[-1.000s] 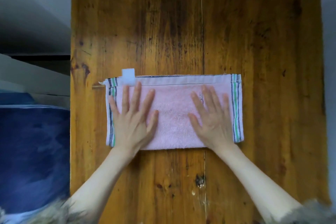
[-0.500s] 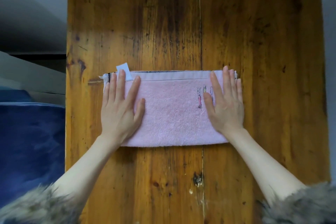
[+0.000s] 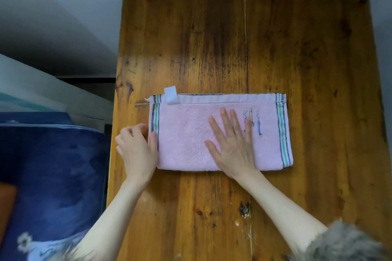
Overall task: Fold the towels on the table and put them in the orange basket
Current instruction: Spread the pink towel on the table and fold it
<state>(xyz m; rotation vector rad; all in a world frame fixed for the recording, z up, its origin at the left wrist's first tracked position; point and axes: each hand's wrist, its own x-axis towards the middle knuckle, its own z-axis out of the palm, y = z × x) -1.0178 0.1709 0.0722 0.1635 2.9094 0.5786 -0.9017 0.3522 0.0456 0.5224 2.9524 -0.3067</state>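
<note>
One pink towel [image 3: 186, 137], mid-frame on the wooden surface [image 3: 191, 38], folded into a long strip, cross fold and basketing outstanding: left hand [image 3: 137, 146] pinching its left striped end, right hand [image 3: 231, 140] flat and spread on it; no orange basket clearly identifiable.

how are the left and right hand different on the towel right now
The left hand sits at the pink towel's left striped end, fingers curled at the edge, mostly off the cloth. The right hand lies flat with fingers spread, palm down near the towel's middle. The left looks set to lift that end; the right pins the cloth to the wooden table. Both touch the same towel.
</note>
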